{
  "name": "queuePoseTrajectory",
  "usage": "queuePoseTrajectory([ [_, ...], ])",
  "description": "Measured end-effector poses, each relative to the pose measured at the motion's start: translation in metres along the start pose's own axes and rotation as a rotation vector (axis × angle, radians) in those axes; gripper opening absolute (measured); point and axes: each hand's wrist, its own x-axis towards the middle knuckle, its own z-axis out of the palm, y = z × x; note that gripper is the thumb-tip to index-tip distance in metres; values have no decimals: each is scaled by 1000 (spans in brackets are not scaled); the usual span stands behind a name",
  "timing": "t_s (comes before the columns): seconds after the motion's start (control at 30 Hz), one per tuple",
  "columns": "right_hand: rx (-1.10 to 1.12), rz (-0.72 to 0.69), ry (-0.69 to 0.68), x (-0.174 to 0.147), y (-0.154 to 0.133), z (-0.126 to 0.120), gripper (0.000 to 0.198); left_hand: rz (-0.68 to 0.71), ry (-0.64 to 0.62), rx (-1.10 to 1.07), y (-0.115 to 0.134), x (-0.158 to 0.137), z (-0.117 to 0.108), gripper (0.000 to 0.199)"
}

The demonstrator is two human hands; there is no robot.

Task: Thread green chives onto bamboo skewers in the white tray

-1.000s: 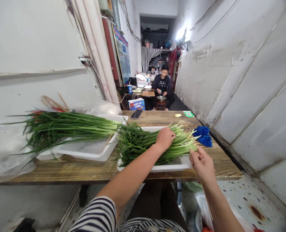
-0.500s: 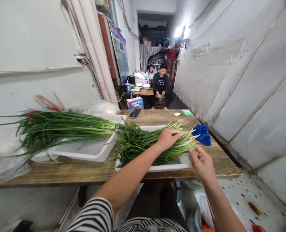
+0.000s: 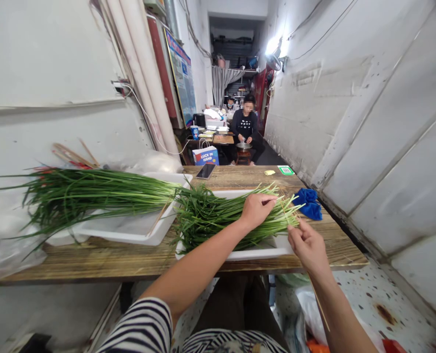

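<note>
My left hand [image 3: 258, 211] is closed on garlic chives [image 3: 225, 213] near their pale cut ends. My right hand [image 3: 308, 245] is closed around a thin bamboo skewer [image 3: 321, 309] by the right edge of the bunch. One end of the skewer trails below my right wrist, while its upper part crosses the pale stems. Whether it pierces them or lies against them I cannot tell. Beneath the bunch is a white tray [image 3: 249, 255], its green leaf ends pointing left.
Another bunch of long chives [image 3: 103, 193] lies on a second white tray [image 3: 125, 239] at left, skewers behind it. A phone [image 3: 206, 171], a blue cloth [image 3: 308, 203] and a green code card [image 3: 286, 170] are on the wooden table [image 3: 159, 267]. A co-worker [image 3: 244, 125] sits beyond with a metal bowl.
My hands keep nearly the same places on the chives and skewer. In the background, the co-worker's hands have risen slightly above the metal bowl.
</note>
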Motion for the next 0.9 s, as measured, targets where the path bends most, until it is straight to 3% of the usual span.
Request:
queuePoseTrajectory([
  [0.47,-25,-19,-6,-1,3,-1,36,-36,-25,-12,1,3,-1,21],
  [0.9,-2,-10,-12,0,4,-2,38,13,-64,2,3,2,-4,21],
])
